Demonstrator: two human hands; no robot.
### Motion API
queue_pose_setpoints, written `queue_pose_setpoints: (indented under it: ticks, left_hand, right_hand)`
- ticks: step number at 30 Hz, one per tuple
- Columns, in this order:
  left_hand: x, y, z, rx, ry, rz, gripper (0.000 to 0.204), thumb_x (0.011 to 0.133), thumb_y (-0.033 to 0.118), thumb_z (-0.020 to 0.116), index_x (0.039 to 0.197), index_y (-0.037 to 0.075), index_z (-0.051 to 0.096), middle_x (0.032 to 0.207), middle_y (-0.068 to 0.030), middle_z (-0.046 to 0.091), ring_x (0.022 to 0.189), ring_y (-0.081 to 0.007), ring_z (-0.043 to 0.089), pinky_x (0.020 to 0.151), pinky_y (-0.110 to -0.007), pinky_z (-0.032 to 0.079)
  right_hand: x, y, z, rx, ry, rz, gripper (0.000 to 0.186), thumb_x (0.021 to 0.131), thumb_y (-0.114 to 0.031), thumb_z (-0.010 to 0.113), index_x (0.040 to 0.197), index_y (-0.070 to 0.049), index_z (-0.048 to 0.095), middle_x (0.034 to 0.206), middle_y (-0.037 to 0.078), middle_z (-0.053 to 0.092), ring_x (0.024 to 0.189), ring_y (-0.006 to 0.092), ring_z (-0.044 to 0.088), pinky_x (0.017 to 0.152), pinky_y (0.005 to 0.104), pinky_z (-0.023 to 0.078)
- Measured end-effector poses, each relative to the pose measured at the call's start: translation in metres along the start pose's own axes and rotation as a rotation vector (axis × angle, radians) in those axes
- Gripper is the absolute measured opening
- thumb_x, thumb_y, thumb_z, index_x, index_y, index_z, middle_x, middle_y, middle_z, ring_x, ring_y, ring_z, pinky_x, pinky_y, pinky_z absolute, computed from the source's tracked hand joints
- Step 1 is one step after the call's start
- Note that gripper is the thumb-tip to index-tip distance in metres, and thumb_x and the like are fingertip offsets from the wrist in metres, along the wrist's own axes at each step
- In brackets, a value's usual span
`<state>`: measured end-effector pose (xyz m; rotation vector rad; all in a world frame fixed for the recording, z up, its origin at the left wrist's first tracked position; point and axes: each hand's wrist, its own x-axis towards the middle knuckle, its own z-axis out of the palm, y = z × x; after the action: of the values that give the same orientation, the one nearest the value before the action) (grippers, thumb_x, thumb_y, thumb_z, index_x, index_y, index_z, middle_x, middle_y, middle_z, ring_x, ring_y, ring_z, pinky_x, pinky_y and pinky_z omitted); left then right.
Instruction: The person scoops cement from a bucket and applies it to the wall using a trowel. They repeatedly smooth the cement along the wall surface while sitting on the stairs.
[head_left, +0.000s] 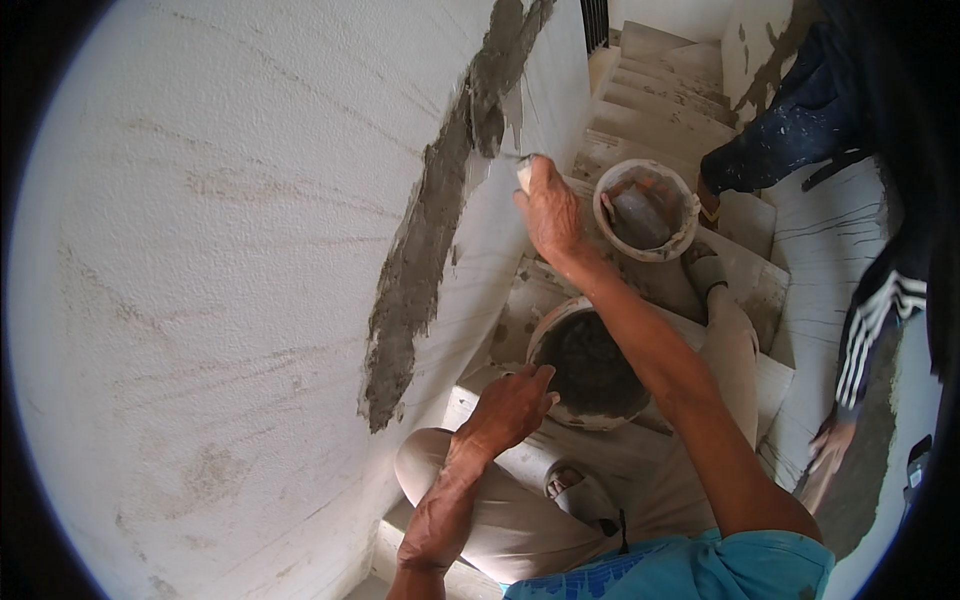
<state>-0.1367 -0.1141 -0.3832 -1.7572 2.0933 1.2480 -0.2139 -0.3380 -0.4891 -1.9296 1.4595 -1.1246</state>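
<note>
My right hand [552, 212] is closed around the pale handle [525, 175] of a small trowel, its blade blurred and close to the wall. Beside it a long, rough strip of wet grey mortar [415, 270] runs slantwise down the white wall [250, 250]. My left hand [503, 412] is closed, fingers curled, at the near left rim of a bucket [590, 424]. What that hand grips, if anything, is hidden. Dark grey mortar [588, 365] lies inside this bucket, which stands between my legs.
A second bucket [603, 222] with tools and mortar in it stands farther up the stairs [660, 105]. At right, another person's striped sleeve [872, 330] and hand [832, 443] reach to a mortar strip [860, 500] on the opposite wall. That person's splattered dark trousers [775, 140] are close to the second bucket.
</note>
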Motion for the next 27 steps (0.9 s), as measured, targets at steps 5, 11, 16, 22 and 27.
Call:
queue_pose_setpoints:
  ticks: [5,11,16,22,27]
  left_hand:
    - [0.0,-0.001,-0.001,-0.013,-0.035,-0.021,0.041,0.096,0.024,0.058,0.13,0.003,0.05,0.121,-0.0218,0.06,0.107,-0.0392,0.061,0.091,-0.048,0.05]
    - [-0.001,-0.008,0.009,-0.025,0.129,0.086,0.032,0.092,0.021,0.061,0.116,0.001,0.052,0.096,-0.0219,0.062,0.089,-0.0424,0.063,0.075,-0.052,0.049]
    - [0.001,-0.01,0.011,-0.036,0.13,0.084,0.032,0.092,0.021,0.061,0.116,0.001,0.052,0.097,-0.0216,0.062,0.09,-0.0425,0.062,0.075,-0.052,0.049]
    - [0.0,-0.011,0.015,-0.037,0.169,0.124,0.031,0.092,0.019,0.061,0.115,0.001,0.053,0.097,-0.0215,0.062,0.09,-0.0422,0.063,0.076,-0.051,0.049]
    - [-0.001,-0.013,0.015,-0.048,0.148,0.113,0.03,0.092,0.019,0.061,0.113,0.0,0.053,0.095,-0.0213,0.062,0.089,-0.0423,0.062,0.075,-0.051,0.049]
  right_hand:
    - [-0.051,-0.005,0.003,0.024,-0.086,-0.119,0.045,0.078,-0.006,0.072,0.114,0.0,0.045,0.104,0.023,0.058,0.092,0.0427,0.061,0.077,0.0485,0.049]
    - [-0.051,-0.011,-0.01,0.065,-0.015,-0.085,0.037,0.079,-0.006,0.069,0.108,-0.002,0.045,0.1,0.018,0.056,0.091,0.038,0.061,0.074,0.0478,0.052]
    - [-0.018,-0.008,-0.007,0.028,0.003,-0.059,0.039,0.079,-0.006,0.069,0.11,-0.002,0.045,0.098,0.02,0.058,0.089,0.0401,0.061,0.075,0.0481,0.051]
    - [-0.055,-0.015,0.001,0.012,-0.08,-0.116,0.042,0.079,-0.006,0.07,0.114,-0.001,0.046,0.103,0.02,0.057,0.094,0.0407,0.06,0.078,0.0478,0.051]
    - [-0.082,-0.017,-0.008,0.071,-0.085,-0.17,0.038,0.079,-0.005,0.068,0.111,-0.002,0.048,0.101,0.017,0.056,0.096,0.0371,0.061,0.076,0.0453,0.053]
